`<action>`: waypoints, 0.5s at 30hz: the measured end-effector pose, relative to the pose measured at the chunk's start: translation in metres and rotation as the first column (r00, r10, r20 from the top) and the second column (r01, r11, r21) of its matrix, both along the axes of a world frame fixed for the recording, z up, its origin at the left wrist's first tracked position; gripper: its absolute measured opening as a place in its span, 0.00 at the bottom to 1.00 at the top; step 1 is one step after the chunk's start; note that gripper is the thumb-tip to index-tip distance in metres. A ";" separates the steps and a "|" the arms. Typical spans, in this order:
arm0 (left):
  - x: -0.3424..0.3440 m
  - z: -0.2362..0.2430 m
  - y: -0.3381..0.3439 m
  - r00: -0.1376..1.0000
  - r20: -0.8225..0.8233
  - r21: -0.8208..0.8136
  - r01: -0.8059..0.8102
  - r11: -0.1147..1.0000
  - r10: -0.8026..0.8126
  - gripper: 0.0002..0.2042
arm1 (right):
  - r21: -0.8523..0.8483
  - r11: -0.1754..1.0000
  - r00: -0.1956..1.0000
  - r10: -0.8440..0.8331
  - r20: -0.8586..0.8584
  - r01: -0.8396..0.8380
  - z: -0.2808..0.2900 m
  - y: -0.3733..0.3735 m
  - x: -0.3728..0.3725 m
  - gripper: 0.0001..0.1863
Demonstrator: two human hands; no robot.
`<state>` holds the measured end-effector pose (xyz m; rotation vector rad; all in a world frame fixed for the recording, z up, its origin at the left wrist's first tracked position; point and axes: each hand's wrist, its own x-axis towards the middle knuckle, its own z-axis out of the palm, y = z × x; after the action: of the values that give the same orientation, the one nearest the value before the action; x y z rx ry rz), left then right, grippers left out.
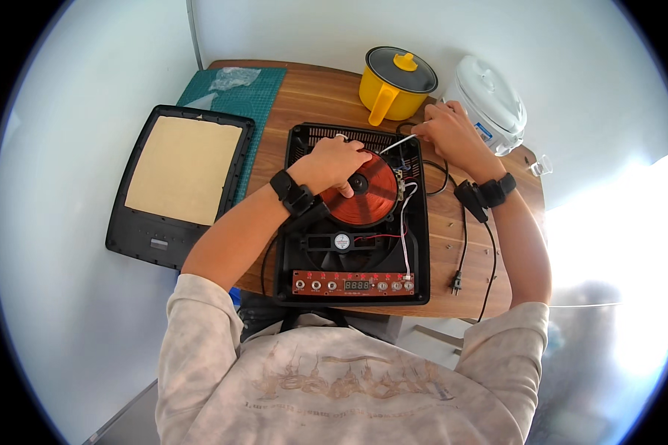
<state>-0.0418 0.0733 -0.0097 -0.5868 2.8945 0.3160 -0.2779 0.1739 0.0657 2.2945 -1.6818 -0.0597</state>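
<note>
An induction cooktop base [419,256] lies opened on the table, with its round copper coil [375,196] bared. My left hand [328,162] rests over the left part of this coil, thumb and fingers bent against it. Beyond the coil's upper right, my right hand [453,133] is closed on one end of a thin white wire [398,144]. That wire slants down to the coil's rim; whether it is fixed there, I cannot tell. In front of the coil sit a fan [341,241] and a red control board [356,285].
The cooktop's top cover [178,170] leans partly over a green cutting mat [263,96] on the left. A yellow pot [386,93] and a white rice cooker [490,104] stand at the back. A black cord with a plug [456,283] and several screws lie on the right.
</note>
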 end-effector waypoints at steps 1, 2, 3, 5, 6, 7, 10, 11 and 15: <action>0.000 0.000 0.000 1.000 0.001 0.000 0.003 1.000 -0.003 0.46 | -0.020 1.000 1.000 0.016 -0.009 -0.016 -0.001 -0.002 -0.001 0.10; 0.000 -0.001 -0.001 1.000 0.000 0.000 0.005 1.000 -0.005 0.46 | -0.035 0.999 0.999 0.017 -0.028 -0.018 -0.002 -0.004 -0.002 0.10; -0.001 -0.002 -0.001 1.000 0.002 -0.001 0.004 1.000 -0.004 0.46 | -0.050 0.999 0.999 0.019 -0.046 -0.021 -0.004 -0.006 -0.004 0.09; -0.002 -0.003 -0.001 1.000 0.004 -0.003 0.004 1.000 -0.004 0.46 | -0.059 0.998 0.998 0.011 -0.058 -0.015 -0.009 -0.009 -0.008 0.09; -0.002 -0.002 -0.001 1.000 0.007 -0.002 0.005 1.000 -0.005 0.46 | -0.052 0.999 0.999 0.003 -0.052 -0.005 -0.012 -0.011 -0.010 0.09; -0.003 -0.001 -0.001 1.000 0.010 -0.001 0.006 1.000 -0.006 0.46 | -0.045 0.999 0.999 -0.006 -0.046 0.004 -0.014 -0.012 -0.012 0.09; -0.003 0.000 0.000 1.000 0.014 0.001 0.003 1.000 -0.003 0.46 | -0.041 0.999 0.998 -0.011 -0.068 0.008 -0.019 -0.015 -0.014 0.09; -0.002 0.001 0.000 1.000 0.014 0.001 0.002 1.000 -0.002 0.46 | -0.043 0.999 0.997 -0.008 -0.070 0.005 -0.020 -0.015 -0.015 0.09; -0.001 0.001 0.001 1.000 0.015 0.002 -0.008 1.000 0.008 0.46 | -0.044 0.999 0.998 -0.004 -0.064 0.001 -0.020 -0.016 -0.015 0.09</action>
<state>-0.0431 0.0746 -0.0083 -0.5982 2.8778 0.3149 -0.2924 0.1576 0.0460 2.2348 -1.6378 -0.0956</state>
